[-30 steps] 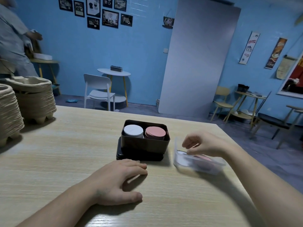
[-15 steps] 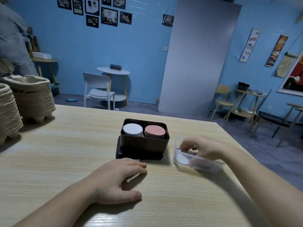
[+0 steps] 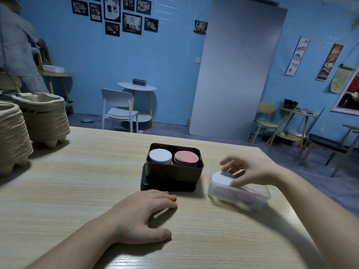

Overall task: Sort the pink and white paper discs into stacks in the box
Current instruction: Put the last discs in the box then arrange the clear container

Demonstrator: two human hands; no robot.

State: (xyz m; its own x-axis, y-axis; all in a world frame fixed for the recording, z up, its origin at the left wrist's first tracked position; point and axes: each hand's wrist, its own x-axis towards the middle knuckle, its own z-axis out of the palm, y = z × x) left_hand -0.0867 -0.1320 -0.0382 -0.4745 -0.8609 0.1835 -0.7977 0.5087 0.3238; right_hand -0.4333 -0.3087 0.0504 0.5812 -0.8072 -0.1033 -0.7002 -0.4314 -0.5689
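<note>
A dark box (image 3: 172, 171) stands mid-table on its black lid. Inside it a white disc stack (image 3: 160, 155) is on the left and a pink disc stack (image 3: 186, 157) on the right. To its right sits a clear plastic container (image 3: 238, 193) with loose discs. My right hand (image 3: 250, 171) reaches into that container and pinches a white disc (image 3: 220, 177) by its edge, tilted up at the rim. A pink disc (image 3: 247, 189) shows under my fingers. My left hand (image 3: 143, 216) rests flat on the table in front of the box, holding nothing.
Two tall stacks of pulp cup trays (image 3: 43, 117) stand at the table's left edge. A person (image 3: 15, 45) stands at the far left of the room. The table's right edge runs close to the clear container. Chairs and small tables fill the room behind.
My right hand has dipped into the clear container and lifted a white disc up at its left rim. My left hand has stayed put.
</note>
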